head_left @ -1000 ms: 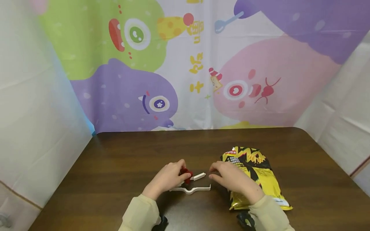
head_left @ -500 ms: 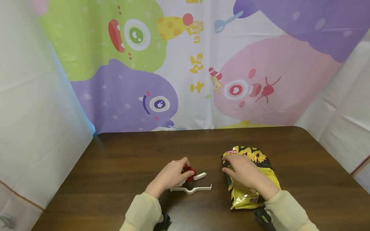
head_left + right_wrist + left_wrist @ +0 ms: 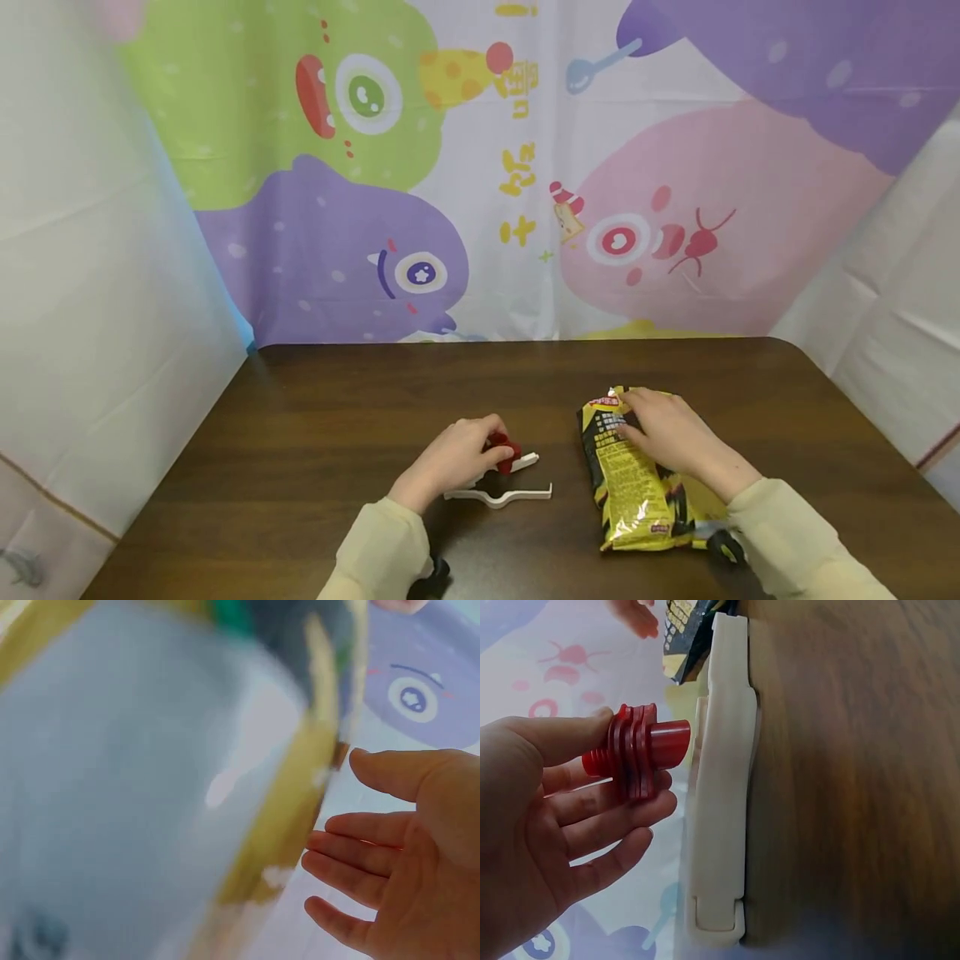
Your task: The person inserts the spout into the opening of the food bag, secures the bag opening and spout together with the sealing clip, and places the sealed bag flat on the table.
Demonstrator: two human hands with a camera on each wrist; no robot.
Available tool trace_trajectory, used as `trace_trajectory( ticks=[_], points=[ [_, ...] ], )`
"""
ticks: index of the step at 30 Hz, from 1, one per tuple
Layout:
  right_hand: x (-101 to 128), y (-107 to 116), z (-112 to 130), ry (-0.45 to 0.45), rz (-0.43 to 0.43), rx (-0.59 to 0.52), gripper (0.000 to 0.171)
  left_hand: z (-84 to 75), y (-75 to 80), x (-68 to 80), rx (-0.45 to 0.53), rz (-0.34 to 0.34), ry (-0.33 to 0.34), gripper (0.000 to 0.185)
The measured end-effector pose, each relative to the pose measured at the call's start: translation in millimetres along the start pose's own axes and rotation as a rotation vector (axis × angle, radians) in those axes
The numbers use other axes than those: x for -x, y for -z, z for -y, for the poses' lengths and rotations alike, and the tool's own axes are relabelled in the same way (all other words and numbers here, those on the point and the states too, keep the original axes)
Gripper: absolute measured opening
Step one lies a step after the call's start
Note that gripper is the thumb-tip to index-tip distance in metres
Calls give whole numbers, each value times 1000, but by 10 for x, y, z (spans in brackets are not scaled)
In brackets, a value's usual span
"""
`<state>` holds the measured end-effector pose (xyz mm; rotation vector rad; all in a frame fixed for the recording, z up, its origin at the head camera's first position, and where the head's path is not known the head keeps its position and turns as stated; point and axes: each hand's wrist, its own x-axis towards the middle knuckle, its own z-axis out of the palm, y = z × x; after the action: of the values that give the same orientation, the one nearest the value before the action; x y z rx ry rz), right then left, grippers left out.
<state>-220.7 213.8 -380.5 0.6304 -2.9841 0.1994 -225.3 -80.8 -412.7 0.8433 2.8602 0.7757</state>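
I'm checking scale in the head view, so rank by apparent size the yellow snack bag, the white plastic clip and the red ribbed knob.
Largest to smallest:
1. yellow snack bag
2. white plastic clip
3. red ribbed knob

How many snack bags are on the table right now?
1. The yellow and black snack bag lies on the table's right side, with the right hand resting on its far end. No others are visible.

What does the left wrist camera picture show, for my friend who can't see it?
A left hand pinches a red ridged plastic piece between thumb and fingers, beside a long white plastic clip lying on a dark wooden table. A yellow snack bag's corner shows at the top.
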Motion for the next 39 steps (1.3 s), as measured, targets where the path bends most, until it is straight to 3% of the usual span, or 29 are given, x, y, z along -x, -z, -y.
trace_trajectory(
  ticks=[18, 28, 33, 39],
  points=[
    [-118, -66, -354, -36, 106, 8, 60, -60, -59, -22, -31, 0, -22, 16],
    [-152, 134, -361, -55, 227, 9, 60, -74, -71, -42, -55, -7, -34, 17],
    [-228, 196, -391, -84, 279, -31, 59, -78, -90, -47, -63, -19, -43, 17],
    [-313, 139, -444, -82, 357, -176, 57, -92, -106, -69, -49, -26, -46, 15]
  ],
)
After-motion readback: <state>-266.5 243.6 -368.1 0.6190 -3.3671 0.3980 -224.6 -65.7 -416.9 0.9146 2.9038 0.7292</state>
